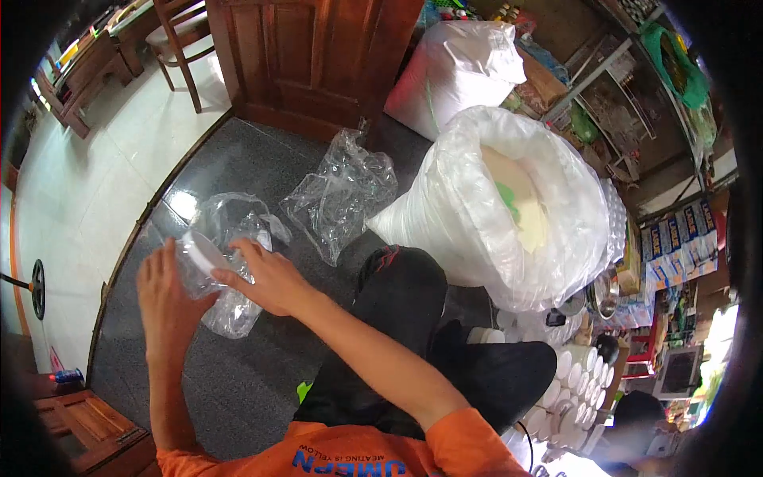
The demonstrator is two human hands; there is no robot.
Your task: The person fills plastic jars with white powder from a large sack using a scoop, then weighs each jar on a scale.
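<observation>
Over the dark floor, a clear plastic jar with a white lid [205,253] is between my two hands. My left hand [171,290] curves around its left side, fingers up and thumb below. From the other side my right hand [270,278] grips at the lid's edge with thumb and fingertips. A clear plastic bag [234,314] lies just behind and under the hands, partly hidden by them, with something white inside near my right fingers. Another crumpled clear bag [342,195] rests farther off on the floor.
A large open white sack [429,199] holds pale powder and a green object [507,201]. Behind it stands a second full sack [469,67]. Many white-lidded jars [568,389] are at the right, near stacked boxes [679,242]. A wooden door [310,60] stands ahead.
</observation>
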